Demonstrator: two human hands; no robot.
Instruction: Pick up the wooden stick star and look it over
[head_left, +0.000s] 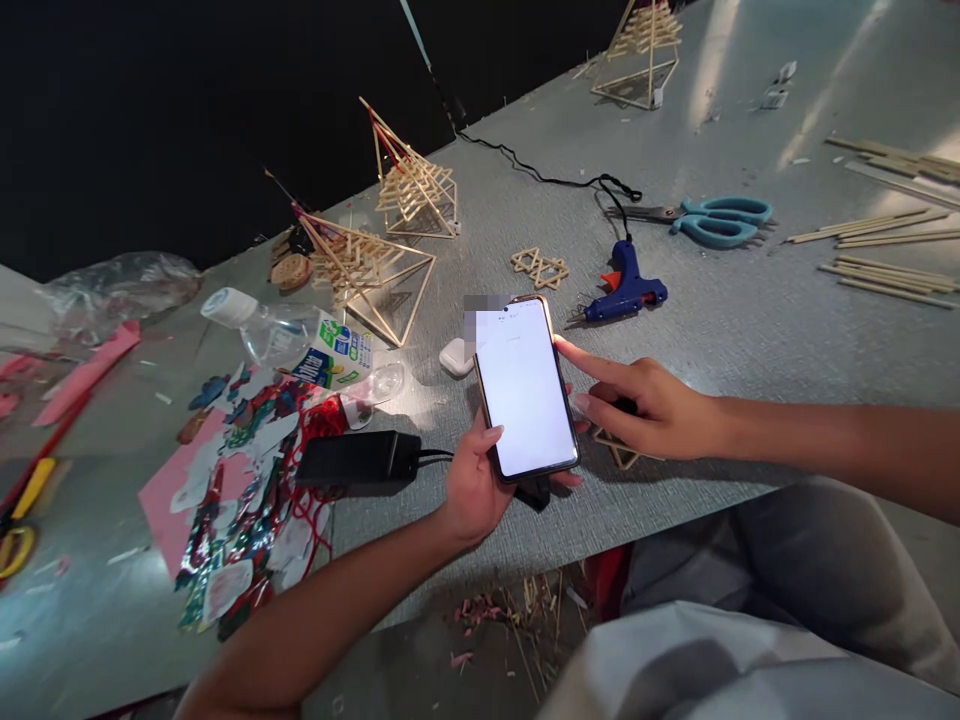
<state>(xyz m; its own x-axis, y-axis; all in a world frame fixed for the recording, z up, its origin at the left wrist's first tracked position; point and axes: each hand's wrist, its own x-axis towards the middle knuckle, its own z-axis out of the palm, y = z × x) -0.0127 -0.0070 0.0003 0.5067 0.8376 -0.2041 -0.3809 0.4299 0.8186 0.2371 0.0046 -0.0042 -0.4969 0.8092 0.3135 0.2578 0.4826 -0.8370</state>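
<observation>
My left hand (478, 480) is wrapped round a smartphone (523, 400) from below, its thumb lying on the lower left of the screen. The screen glows almost white, with small text near the top that I cannot read. Beside it, my right hand (649, 405) has its index finger stretched to the phone's right edge. The right thumb is apart from that finger and near the same edge; the other fingers are curled and partly hidden. A black power bank (356, 458) lies to the left, with a short cable running toward the phone. Under the right hand, a small wooden stick frame (619, 452) partly shows.
Beyond the phone lie a white earbud case (456, 357), star-shaped stick frames (540, 269), a blue glue gun (626, 287) and blue-handled scissors (724, 220). Stick pyramids (416, 190) stand further back. A plastic bottle (281, 338) and craft scraps (240, 500) are left; thin sticks (892, 275) right.
</observation>
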